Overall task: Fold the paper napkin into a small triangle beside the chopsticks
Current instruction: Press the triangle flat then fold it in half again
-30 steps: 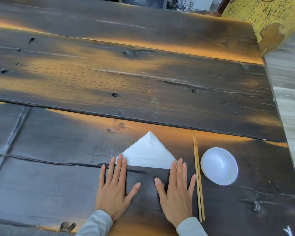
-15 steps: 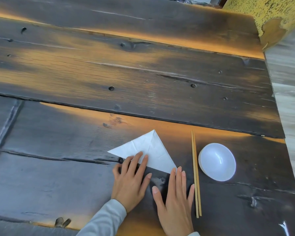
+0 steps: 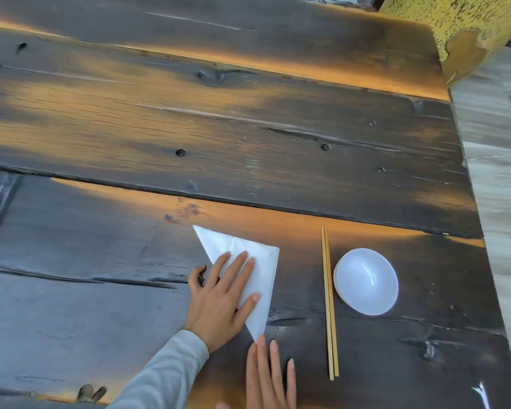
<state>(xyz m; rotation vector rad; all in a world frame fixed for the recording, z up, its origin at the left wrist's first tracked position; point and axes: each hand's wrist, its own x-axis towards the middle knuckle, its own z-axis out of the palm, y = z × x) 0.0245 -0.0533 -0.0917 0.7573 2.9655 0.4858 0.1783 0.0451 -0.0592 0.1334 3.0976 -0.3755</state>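
Observation:
A white paper napkin (image 3: 261, 270), folded into a triangle, lies flat on the dark wooden table (image 3: 219, 128), one corner pointing toward me. My left hand (image 3: 222, 299) presses on it with straight, spread fingers. My right hand (image 3: 270, 376) lies flat on the table at the bottom edge, its fingertips touching the napkin's near corner. A pair of wooden chopsticks (image 3: 328, 302) lies lengthwise a short way right of the napkin.
A small white bowl (image 3: 365, 281) sits just right of the chopsticks. The table's right edge runs beside a pale floor (image 3: 499, 172). A yellow speckled post (image 3: 460, 28) stands at the far right corner.
The napkin has turned clockwise, its long edge now facing left. My left hand moved onto it. My right hand slid back toward me.

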